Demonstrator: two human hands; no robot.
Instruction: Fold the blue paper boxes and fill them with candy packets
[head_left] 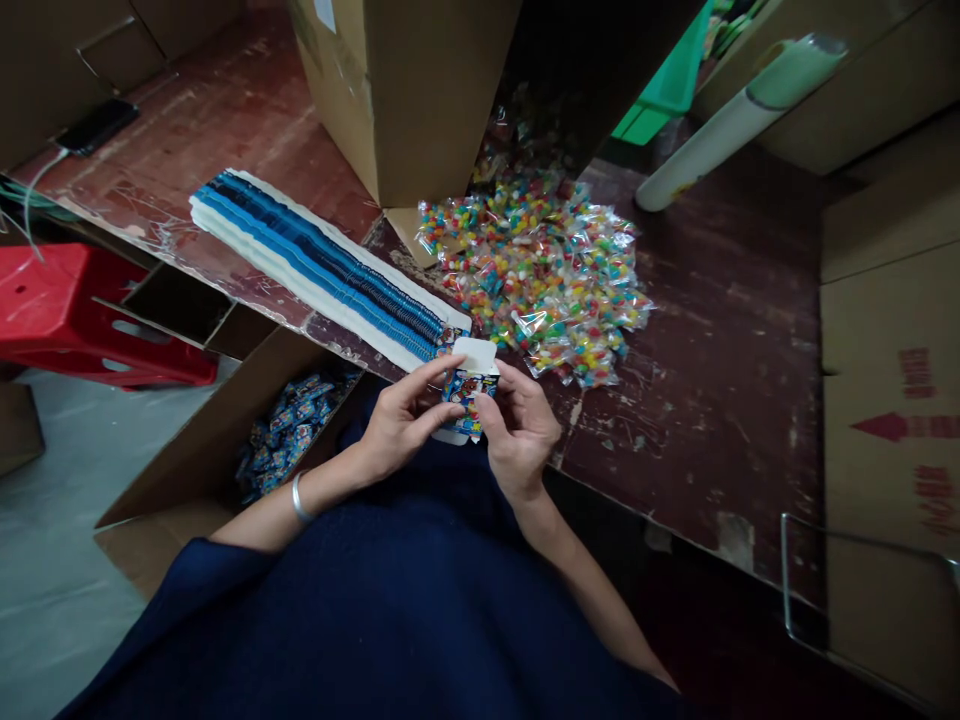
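Observation:
Between both hands, just off the table's near edge, is a small blue printed candy box (463, 388) with its white top flap (475, 353) standing open. My left hand (401, 420) pinches the box's left side between thumb and fingers. Gripping its right side, my right hand (521, 425) has its thumb on the printed front. Right behind the box ends a long row of flat, unfolded blue-and-white boxes (322, 265). A heap of clear bags of colourful candies (547, 270) lies beyond my hands on the table. Whether the held box contains anything is hidden.
The worn red-brown table (697, 400) carries a tall carton (427, 100), a white roll (727, 145) and a green crate (667, 90). Below left, an open carton (180, 460) holds filled blue boxes (292, 430). A red stool (67, 310) stands left; a large carton (892, 430) stands right.

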